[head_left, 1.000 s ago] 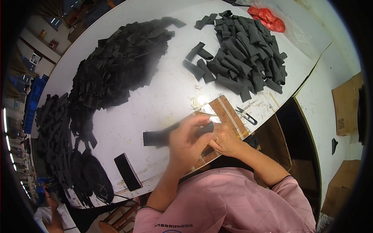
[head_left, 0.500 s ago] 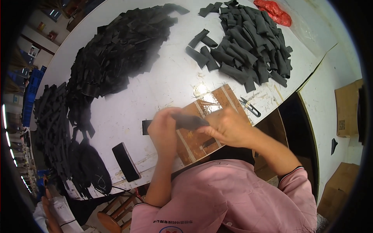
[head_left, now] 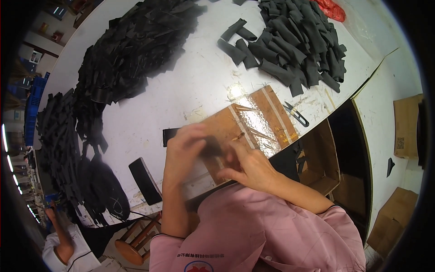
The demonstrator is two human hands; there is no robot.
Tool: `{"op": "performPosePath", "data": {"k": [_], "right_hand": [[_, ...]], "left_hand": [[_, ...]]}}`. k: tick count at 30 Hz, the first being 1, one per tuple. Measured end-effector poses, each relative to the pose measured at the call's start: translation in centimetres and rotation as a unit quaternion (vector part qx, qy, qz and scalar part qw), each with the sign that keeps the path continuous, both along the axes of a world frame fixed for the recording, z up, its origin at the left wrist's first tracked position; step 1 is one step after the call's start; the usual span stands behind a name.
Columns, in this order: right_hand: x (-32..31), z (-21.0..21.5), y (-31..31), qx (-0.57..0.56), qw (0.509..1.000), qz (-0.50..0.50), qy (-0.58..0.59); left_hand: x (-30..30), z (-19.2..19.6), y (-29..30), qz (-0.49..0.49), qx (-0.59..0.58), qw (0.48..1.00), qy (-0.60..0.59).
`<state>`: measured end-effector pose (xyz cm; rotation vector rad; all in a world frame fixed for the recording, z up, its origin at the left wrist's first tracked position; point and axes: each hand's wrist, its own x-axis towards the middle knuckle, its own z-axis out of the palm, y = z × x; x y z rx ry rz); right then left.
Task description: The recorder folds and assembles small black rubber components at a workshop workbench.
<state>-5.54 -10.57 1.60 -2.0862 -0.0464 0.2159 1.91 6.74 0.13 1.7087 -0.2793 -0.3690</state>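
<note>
Over the left part of a brown taped board (head_left: 265,102), my left hand (head_left: 181,152) closes on a dark fabric piece (head_left: 211,146), its fingers smeared by motion. My right hand (head_left: 251,167) is just right of the piece, with thumb and fingers apart. Whether its fingertips touch the fabric is hard to tell. A flat black item (head_left: 169,137) lies on the table, partly behind my left hand. Thread snips (head_left: 297,115) with dark handles rest beside the board's right edge.
A big heap of black fabric pieces (head_left: 131,54) covers the far left of the white table (head_left: 149,118). Dark grey folded pieces (head_left: 294,41) are piled at the far right, near a red plastic bag (head_left: 333,10). A phone (head_left: 145,181) lies left. An open cardboard box (head_left: 319,158) stands below the table edge.
My right hand has moved left and nearer my body, its thumb now apart from the fingers. The dark fabric piece is lower and less spread out. The view has shifted slightly.
</note>
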Motion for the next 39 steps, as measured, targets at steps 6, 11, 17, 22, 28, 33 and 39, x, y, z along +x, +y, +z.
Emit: {"op": "performPosePath", "data": {"k": [6,11,17,22,28,33,39], "right_hand": [[0.5,-2.7,1.2,-0.012,0.972,-0.033,-0.232],[0.0,-1.8,0.4,-0.153,0.954,-0.037,-0.254],[-0.5,-2.3,0.6,-0.202,0.941,-0.021,-0.27],[-0.7,-2.8,0.5,-0.247,0.922,-0.003,-0.298],[-0.6,-3.1,0.5,-0.27,0.91,0.003,-0.315],[-0.7,-1.7,0.4,-0.219,0.954,0.023,-0.205],[-0.2,-0.2,-0.4,0.096,0.99,-0.025,-0.104]], "left_hand": [[-3.6,0.9,-2.7,0.07,-0.103,0.992,0.018],[-5.4,0.2,-2.7,0.187,-0.171,0.964,0.084],[-5.7,0.9,-2.7,0.138,-0.13,0.972,0.138],[-5.8,0.6,-2.6,0.143,-0.116,0.968,0.169],[-5.8,0.2,-2.6,0.138,-0.1,0.972,0.163],[-5.8,0.4,-2.6,0.142,-0.079,0.975,0.151],[-6.0,0.9,-2.5,0.081,0.015,0.997,0.005]]}}
